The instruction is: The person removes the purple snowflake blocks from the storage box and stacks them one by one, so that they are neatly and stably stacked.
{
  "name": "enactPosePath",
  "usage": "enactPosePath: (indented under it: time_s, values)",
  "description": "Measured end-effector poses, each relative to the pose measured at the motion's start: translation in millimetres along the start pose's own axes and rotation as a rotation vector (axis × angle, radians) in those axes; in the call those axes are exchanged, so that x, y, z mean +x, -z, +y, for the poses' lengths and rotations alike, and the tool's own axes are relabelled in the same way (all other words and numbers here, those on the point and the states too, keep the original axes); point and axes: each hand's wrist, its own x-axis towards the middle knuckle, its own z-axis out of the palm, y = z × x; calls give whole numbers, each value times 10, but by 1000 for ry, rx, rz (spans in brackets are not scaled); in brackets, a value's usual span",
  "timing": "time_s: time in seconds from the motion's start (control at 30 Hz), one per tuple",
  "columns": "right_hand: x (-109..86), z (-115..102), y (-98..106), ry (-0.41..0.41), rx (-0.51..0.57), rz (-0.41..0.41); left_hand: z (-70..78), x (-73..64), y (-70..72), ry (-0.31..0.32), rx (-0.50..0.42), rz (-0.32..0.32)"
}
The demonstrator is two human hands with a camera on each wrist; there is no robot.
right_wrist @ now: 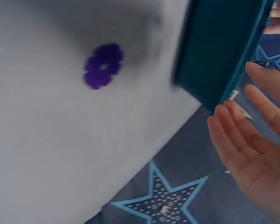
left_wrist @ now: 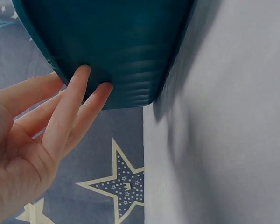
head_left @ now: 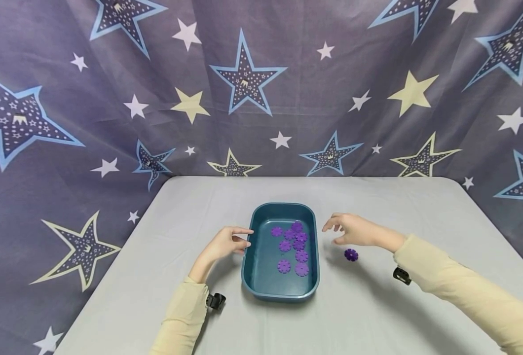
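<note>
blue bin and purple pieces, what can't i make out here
Head view: full outlines of the clustered purple pieces, which overlap in the blue bin.
Left wrist view: the bin's inside, hidden by its outer wall; the picture's top edge cuts the bin off.
Right wrist view: fine edges of the loose purple piece, blurred.

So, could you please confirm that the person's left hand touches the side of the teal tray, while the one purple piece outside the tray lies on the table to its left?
Not quite: the purple piece outside the teal tray lies on the table to its right, as the head view shows. The left hand does touch the tray's side.
</note>
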Motion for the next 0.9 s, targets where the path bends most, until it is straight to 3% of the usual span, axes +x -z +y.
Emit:
enactPosePath:
  time_s: [0.43, 0.7, 0.9]
  values:
    - [250, -289, -53, 70, -26, -61, -5, -3, 0, -9, -8, -1]
    - [396, -427, -163, 64, -55, -161, 13, -6, 3, 4, -8, -2]
    - [498, -489, -268, 92, -23, -219, 131, -62, -3, 5, -22, -10]
